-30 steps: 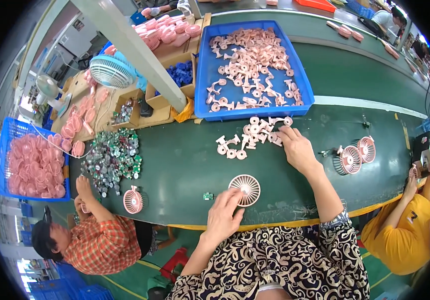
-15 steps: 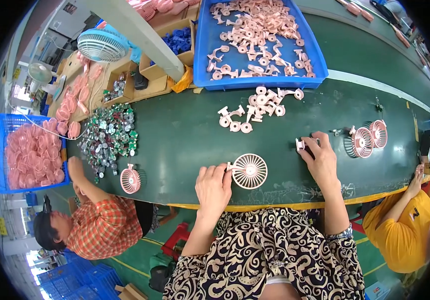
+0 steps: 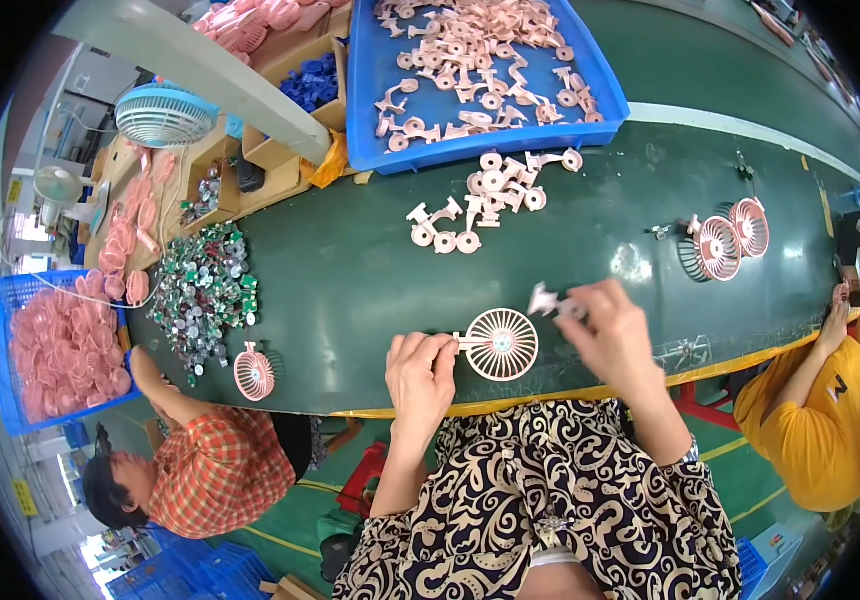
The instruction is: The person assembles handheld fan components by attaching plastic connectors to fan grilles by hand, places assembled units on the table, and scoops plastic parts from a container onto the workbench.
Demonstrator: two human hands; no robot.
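Observation:
My left hand [image 3: 420,372] pinches the short stem of a round pink fan grille [image 3: 502,345], whose spokes face up at the table's near edge. To its right my right hand [image 3: 612,335] is closed on a small pink plastic bracket [image 3: 547,301] with a round end. Motion blurs this bracket a little, and it hangs just above and right of the grille, apart from it. Beyond both hands lies a loose group of similar pink brackets [image 3: 490,195] on the green table.
A blue tray [image 3: 490,143] of pink brackets stands at the back. On the left are a heap of circuit boards [image 3: 205,290], another fan grille [image 3: 254,373] and a blue basket [image 3: 10,405] of pink parts. Two grilles [image 3: 718,248] stand at right. Co-workers sit on both sides.
My right hand has moved left toward the fan grille, bringing the pink bracket with it. My left hand still grips the grille's stem. The whole view has shifted slightly.

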